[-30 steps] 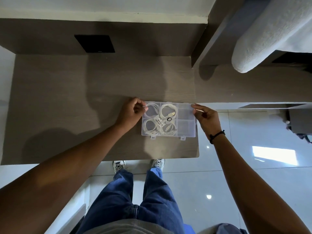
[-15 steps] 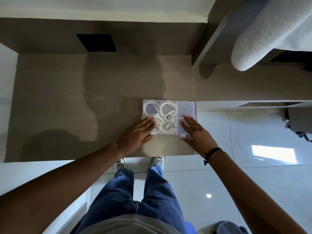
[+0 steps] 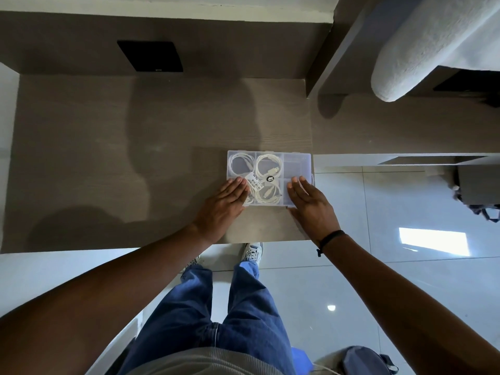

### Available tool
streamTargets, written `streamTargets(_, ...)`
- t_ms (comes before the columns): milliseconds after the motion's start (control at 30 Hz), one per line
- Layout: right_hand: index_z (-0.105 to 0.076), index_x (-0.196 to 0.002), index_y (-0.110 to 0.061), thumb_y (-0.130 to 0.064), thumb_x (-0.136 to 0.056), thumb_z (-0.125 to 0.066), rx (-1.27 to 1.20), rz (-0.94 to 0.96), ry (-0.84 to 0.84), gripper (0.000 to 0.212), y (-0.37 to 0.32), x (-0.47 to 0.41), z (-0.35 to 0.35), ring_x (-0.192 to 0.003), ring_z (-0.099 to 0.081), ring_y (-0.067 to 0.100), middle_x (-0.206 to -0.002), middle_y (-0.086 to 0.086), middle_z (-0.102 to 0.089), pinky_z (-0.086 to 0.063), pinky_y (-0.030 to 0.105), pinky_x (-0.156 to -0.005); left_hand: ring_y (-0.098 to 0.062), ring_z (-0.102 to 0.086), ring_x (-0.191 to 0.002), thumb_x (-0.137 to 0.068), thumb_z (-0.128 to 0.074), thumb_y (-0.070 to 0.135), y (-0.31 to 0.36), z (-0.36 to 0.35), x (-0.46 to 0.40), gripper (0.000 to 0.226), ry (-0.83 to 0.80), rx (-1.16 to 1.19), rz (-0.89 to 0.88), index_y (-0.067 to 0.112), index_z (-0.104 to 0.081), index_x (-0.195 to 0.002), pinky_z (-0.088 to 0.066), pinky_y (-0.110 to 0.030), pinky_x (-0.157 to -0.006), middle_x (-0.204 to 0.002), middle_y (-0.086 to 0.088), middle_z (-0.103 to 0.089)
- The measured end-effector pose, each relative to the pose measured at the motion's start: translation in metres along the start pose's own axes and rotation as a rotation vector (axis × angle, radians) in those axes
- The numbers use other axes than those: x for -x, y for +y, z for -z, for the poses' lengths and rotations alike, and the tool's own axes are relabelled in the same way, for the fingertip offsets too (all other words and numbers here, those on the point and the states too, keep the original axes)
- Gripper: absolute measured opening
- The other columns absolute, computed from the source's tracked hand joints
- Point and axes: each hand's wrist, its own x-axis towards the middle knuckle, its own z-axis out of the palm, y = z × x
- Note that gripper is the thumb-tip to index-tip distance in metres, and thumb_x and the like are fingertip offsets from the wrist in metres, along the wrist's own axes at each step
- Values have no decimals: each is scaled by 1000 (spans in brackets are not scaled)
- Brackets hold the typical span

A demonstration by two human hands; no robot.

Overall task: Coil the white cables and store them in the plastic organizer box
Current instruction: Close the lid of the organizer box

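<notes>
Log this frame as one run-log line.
stage: lid shut, pressing down | left hand: flat on organizer box | right hand: flat on box | cables: coiled inside | table

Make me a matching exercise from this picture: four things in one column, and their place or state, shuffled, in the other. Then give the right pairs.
Things:
1. left hand
2. right hand
3. white cables
4. black square panel

Places or states:
A. coiled inside the closed plastic organizer box
B. flat on the box's near left corner
C. on the upright back board behind the desk
D. flat on the box's near right corner, a dark band on its wrist

Pairs: 1-B, 2-D, 3-A, 4-C
</notes>
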Motion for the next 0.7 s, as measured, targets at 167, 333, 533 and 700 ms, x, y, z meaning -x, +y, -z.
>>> streamTargets(167, -36, -147, 0, -24, -84, -78, -4, 13, -17, 80, 1, -1, 0, -140, -40, 38, -153, 21, -40, -37, 49, -112, -39, -59, -133, -78, -90, 25, -2, 2, 1, 72, -31, 118, 25, -9, -61, -134, -52, -54, -108, -141, -25, -62)
streamTargets(333, -16, -154, -4, -56, -96, -45, -95, -103, -24, 84, -20, 26, -6, -148, -9, 24, -161, 16, -17, -15, 42, -119, -37, -17, -158, -96, -47, 69, 9, 0, 33, 100, -197, 140, 90, -6, -25, -157, -19, -49, -129, -168, -26, -21)
streamTargets(533, -4, -156, -4, -71, -94, -33, -77, -108, -64, 96, -21, 15, -11, -150, 4, 24, -165, 16, -6, -2, 39, -121, -35, -8, -160, -95, -36, 76, 4, -4, 26, 106, -254, 99, 106, -5, -14, -160, -15, -48, -130, -170, -24, -10)
streamTargets(700, 0, -156, -5, -80, -89, -24, -86, -83, -67, 103, 7, -48, 11, -152, 2, 26, -165, 16, -3, -8, 41, -123, -36, -13, -159, -88, -41, 81, -36, 1, -31, 115, -265, 89, 119, -7, -18, -159, -17, -48, -130, -169, -26, -17)
